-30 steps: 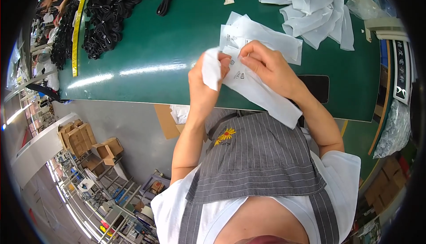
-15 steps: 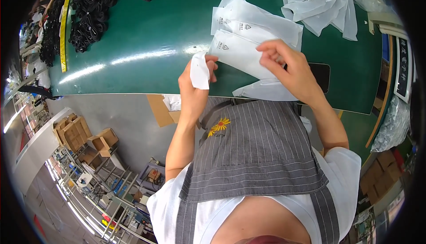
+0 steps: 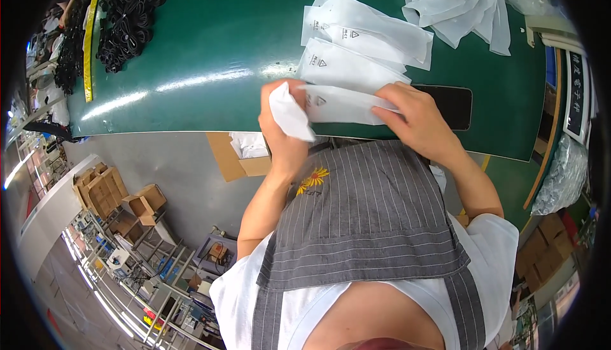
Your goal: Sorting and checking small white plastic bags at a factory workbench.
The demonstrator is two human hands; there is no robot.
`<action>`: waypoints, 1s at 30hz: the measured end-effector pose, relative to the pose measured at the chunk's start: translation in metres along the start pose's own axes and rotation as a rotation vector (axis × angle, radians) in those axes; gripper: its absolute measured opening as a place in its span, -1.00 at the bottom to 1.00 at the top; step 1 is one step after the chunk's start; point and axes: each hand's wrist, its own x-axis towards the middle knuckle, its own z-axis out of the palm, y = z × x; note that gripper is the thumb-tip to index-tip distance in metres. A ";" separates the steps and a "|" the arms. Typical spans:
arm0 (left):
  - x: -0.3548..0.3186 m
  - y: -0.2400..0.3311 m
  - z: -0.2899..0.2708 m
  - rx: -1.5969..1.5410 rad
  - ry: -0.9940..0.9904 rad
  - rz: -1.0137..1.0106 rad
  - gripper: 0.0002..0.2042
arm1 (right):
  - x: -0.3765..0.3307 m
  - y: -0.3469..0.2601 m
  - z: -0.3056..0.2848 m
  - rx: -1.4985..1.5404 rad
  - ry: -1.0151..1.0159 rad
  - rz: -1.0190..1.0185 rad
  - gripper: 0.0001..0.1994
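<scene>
Stretched between my hands, low over the table's near edge, is a translucent white pouch (image 3: 344, 105) with a small printed triangle. My right hand (image 3: 421, 121) pinches its right end between thumb and fingers. At the other end, my left hand (image 3: 281, 149) is closed round the pouch, its fingers partly hidden. A crumpled white piece (image 3: 291, 115) sticks out of that same hand toward me; whether it belongs to the same pouch I cannot tell. Just beyond my hands, several flat white pouches (image 3: 372, 35) overlap on the green table (image 3: 210, 50).
A dark phone-like slab (image 3: 453, 109) lies beside my right wrist. Farther right is a heap of white pouches (image 3: 455, 12). Bundled black cables (image 3: 127, 25) lie far left, by a yellow strip (image 3: 88, 44). Below the table edge stands an open cardboard box (image 3: 227, 159).
My right hand has moved down toward me and now grips a pouch end. That pouch now spans both hands, and the left hand has turned inward.
</scene>
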 end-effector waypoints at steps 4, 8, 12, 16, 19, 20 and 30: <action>0.022 -0.002 0.002 0.130 0.210 0.207 -0.80 | -0.006 0.004 -0.005 0.335 0.000 0.152 -0.84; 0.038 -0.016 0.002 0.178 0.063 0.243 -0.72 | -0.011 0.001 -0.009 0.649 -0.061 0.475 -0.73; 0.047 -0.017 0.008 0.367 -0.123 0.066 -0.71 | -0.014 0.021 -0.011 0.621 -0.237 0.677 -0.62; 0.048 -0.009 -0.002 0.481 0.032 0.190 -0.65 | -0.013 0.011 -0.020 0.142 -0.112 0.584 -0.59; 0.036 -0.001 -0.015 0.431 -0.035 0.085 -0.58 | -0.013 -0.001 -0.030 0.070 0.149 0.504 -0.74; 0.032 0.008 -0.012 0.433 -0.034 0.082 -0.58 | -0.013 -0.008 -0.036 0.065 0.307 0.460 -0.78; 0.009 0.010 0.011 0.381 -0.053 0.111 -0.52 | 0.042 -0.020 0.004 0.691 0.317 0.230 -0.82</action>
